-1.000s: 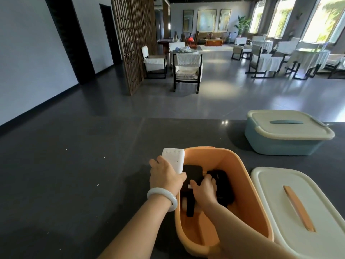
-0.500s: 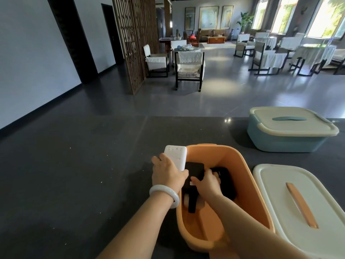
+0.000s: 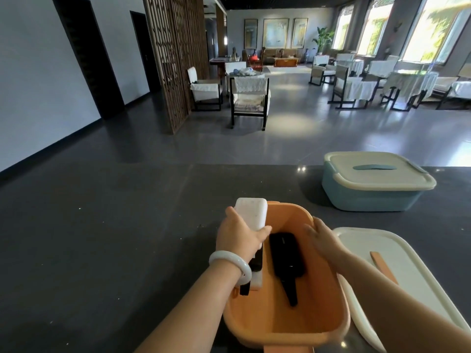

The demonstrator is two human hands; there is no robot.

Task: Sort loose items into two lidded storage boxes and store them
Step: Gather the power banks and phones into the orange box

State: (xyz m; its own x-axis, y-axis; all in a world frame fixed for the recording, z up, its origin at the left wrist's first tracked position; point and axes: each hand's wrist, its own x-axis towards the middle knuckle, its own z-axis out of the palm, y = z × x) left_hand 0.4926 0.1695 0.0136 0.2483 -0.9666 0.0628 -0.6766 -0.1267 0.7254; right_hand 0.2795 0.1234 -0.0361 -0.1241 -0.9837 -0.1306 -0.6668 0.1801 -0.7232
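Observation:
An open orange storage box (image 3: 318, 296) sits on the dark table in front of me. Inside lie a flat black device (image 3: 284, 258) and, along the left wall, a black item and a white item (image 3: 256, 278) partly hidden by my left wrist. My left hand (image 3: 239, 236) grips a white power bank (image 3: 251, 212) upright over the box's left rim. My right hand (image 3: 322, 236) rests on the box's far right rim, holding nothing. The box's cream lid (image 3: 407, 271) with an orange handle lies to the right. A blue box (image 3: 374, 184) with its lid on stands at the back right.
The dark table (image 3: 102, 238) stretches wide to the left of the orange box. Beyond its far edge the room holds chairs (image 3: 249, 103), a wooden lattice screen (image 3: 173, 59) and cloth-covered tables (image 3: 407, 85).
My right hand came up out of the box, off the black items, and moved to the far right rim. My left hand still holds the white power bank at the left rim.

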